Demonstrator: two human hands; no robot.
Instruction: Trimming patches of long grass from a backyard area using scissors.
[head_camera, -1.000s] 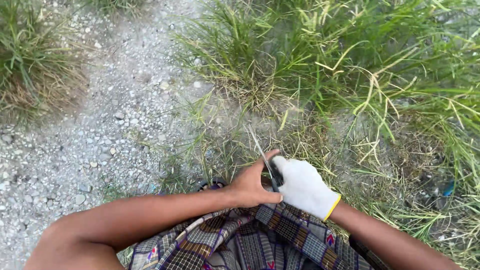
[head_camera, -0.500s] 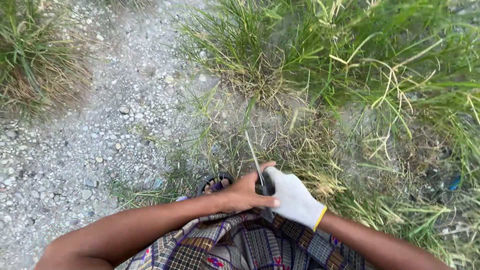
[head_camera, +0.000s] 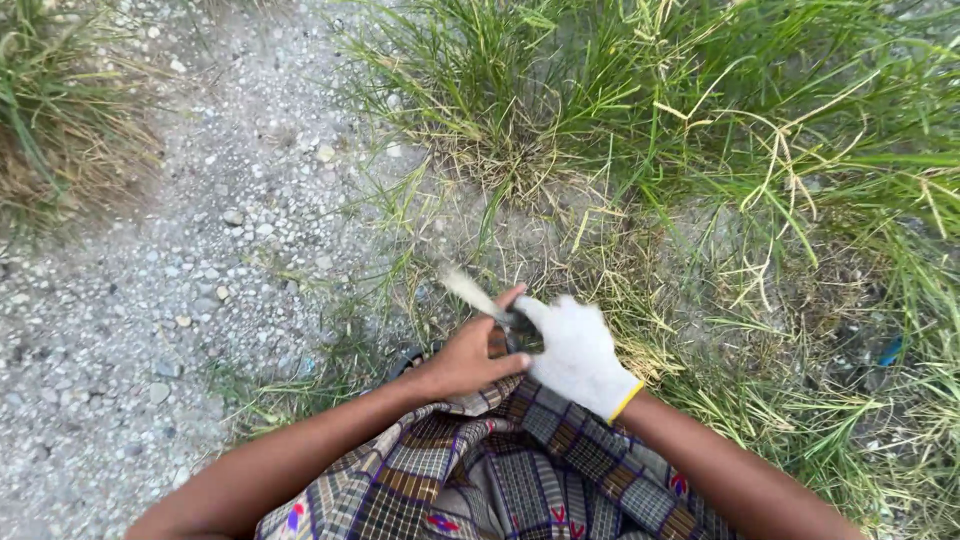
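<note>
Gravel ground (head_camera: 150, 300) w/ small stones fills the 9 o'clock side; green and dry grass (head_camera: 700, 130) runs from 12 to 4 o'clock. Checked cloth (head_camera: 500, 470) sits at 6 o'clock. Bare left hand (head_camera: 462, 358) and white-gloved right hand (head_camera: 578, 352) meet near centre, touching, fingers of both closed around a blade tool (head_camera: 470, 293). Its blurred pale blade points to 10 o'clock, just above the low grass.
</note>
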